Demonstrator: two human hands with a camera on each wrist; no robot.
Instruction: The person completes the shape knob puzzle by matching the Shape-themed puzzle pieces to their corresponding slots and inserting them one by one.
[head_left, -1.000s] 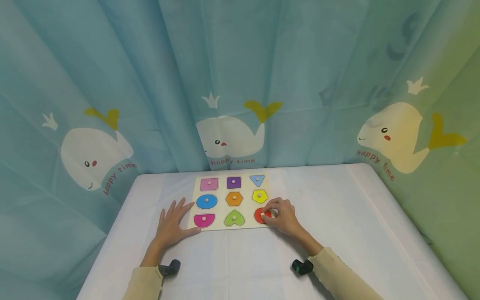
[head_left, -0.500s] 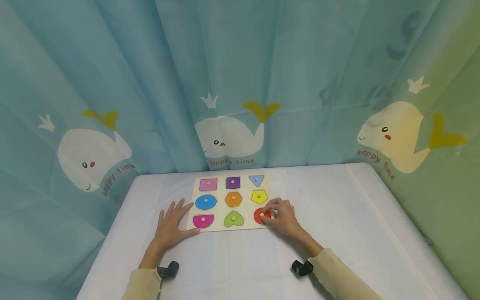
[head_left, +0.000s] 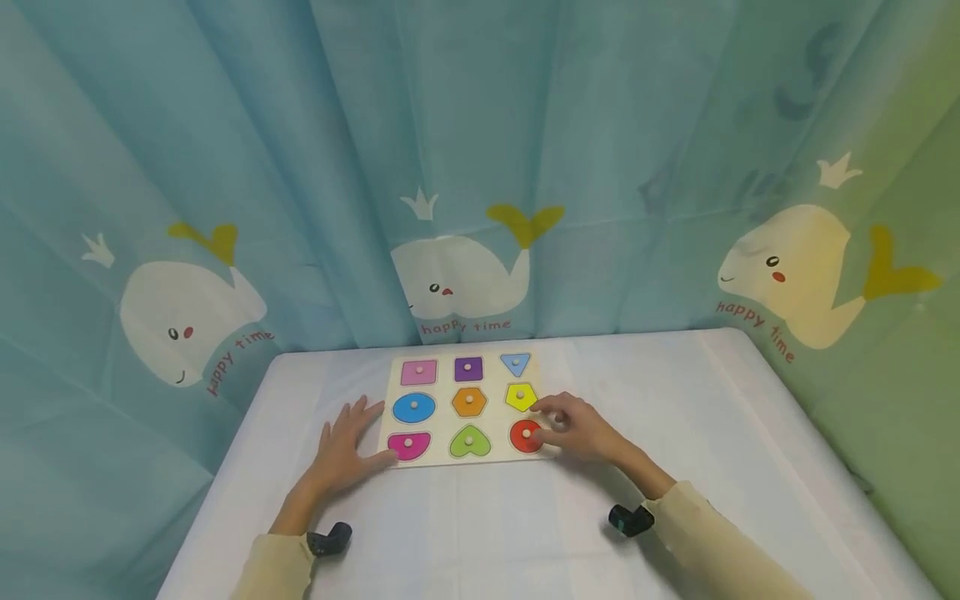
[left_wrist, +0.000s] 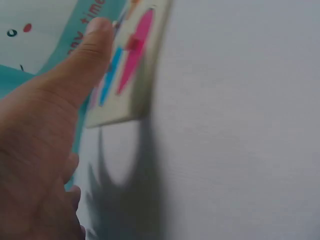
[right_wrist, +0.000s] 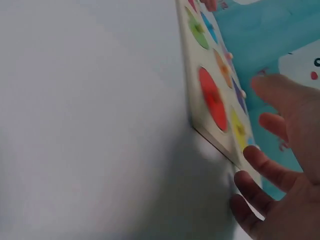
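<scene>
A cream peg puzzle board (head_left: 498,417) lies flat on the table, with knobbed coloured shapes sitting in its recesses. Spread fingers of my left hand (head_left: 343,450) are at the board's left side, the thumb overlapping the magenta half-round piece (head_left: 408,446). At the opposite side, my right hand (head_left: 585,429) hovers by the red circle piece (head_left: 523,435), thumb and index finger apart with nothing between them. The right wrist view shows the red circle (right_wrist: 213,100) lying in the board, away from the thumb. Just above it is the yellow pentagon piece (head_left: 520,397).
The green heart (head_left: 469,442), orange hexagon (head_left: 468,402), blue oval (head_left: 413,407) and several other pieces fill the remaining spots. A white cloth covers the table (head_left: 465,533). Behind it hangs a blue curtain (head_left: 465,108) with whale prints.
My right thumb and index finger have let go of the red circle's knob, and that hand has drawn back to the right. The left hand has stayed nearly in place.
</scene>
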